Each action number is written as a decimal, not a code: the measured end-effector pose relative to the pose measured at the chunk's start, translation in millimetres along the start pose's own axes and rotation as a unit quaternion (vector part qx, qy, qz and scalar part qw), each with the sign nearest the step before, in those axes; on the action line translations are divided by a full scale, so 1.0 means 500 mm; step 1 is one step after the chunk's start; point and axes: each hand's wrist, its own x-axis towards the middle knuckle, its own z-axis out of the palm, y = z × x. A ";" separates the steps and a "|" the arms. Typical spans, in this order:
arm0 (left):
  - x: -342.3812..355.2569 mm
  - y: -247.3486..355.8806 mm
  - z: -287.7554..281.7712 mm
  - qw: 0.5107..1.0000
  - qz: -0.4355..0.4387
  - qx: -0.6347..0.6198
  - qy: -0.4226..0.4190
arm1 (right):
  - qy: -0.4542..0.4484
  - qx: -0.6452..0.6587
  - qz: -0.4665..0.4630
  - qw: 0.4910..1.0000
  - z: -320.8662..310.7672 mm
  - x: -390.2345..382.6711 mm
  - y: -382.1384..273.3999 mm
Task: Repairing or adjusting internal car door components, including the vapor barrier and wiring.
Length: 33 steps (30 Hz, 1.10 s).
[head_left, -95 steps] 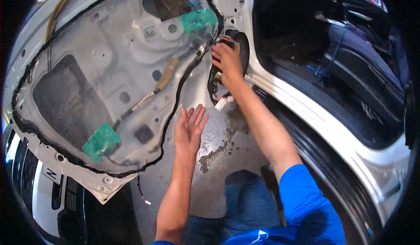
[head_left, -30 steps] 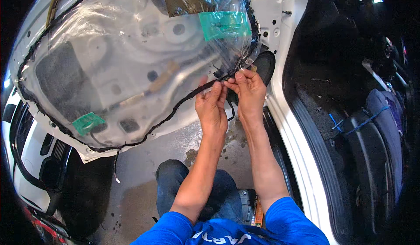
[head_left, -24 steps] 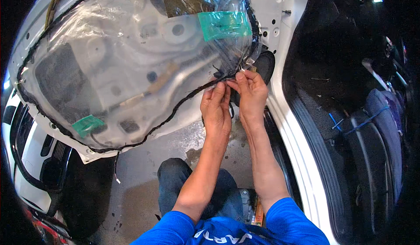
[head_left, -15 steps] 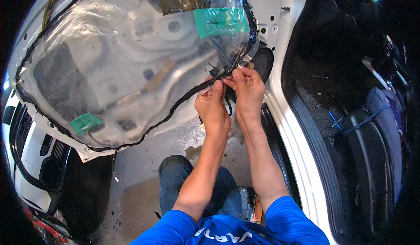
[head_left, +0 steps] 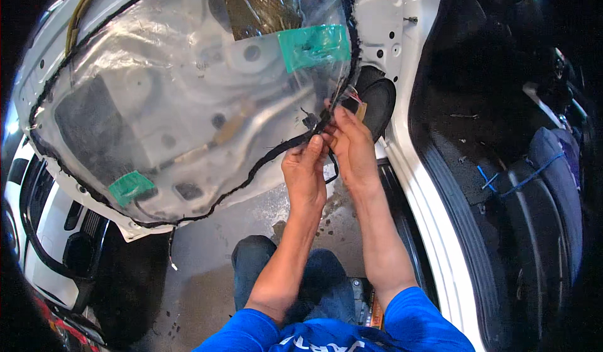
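**Both hands pinch the black sealant strip at the hinge-side edge of a car door's clear plastic liner**

The black sealant strip runs around the border of the clear plastic liner, which covers most of the white car door. The left hand pinches the strip between thumb and fingers; the right hand, just beside it and higher, pinches the same strip, its fingers partly hidden. The two hands cover a short stretch of it.

Close behind the right hand stands a black oval part, with thin wires and a tan piece between it and the strip. A dark cable loop hangs below the right hand. On the liner are a brown patch, a large green patch and a smaller green patch at the lower left. A thin cable with a white connector dangles from the door's bottom edge.

Below lies a grey floor, with wet-looking stains near the knees. To the right, a white door frame borders the dark cabin, where a blue cord crosses a seat.
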 end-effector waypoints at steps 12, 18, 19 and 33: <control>-0.062 0.000 -0.071 0.963 -0.034 0.262 -0.051 | 0.015 0.042 0.006 0.999 0.025 -0.016 -0.017; 0.039 0.036 -0.064 0.747 0.285 0.585 -0.135 | 0.061 -0.028 -0.116 0.991 0.116 -0.045 -0.054; 0.059 0.046 -0.056 0.726 0.340 0.588 -0.105 | 0.059 -0.061 -0.166 0.982 0.148 -0.051 -0.065; 0.160 0.043 -0.124 0.821 -0.164 0.465 -0.286 | -0.208 -0.349 -0.093 0.909 0.062 0.073 -0.228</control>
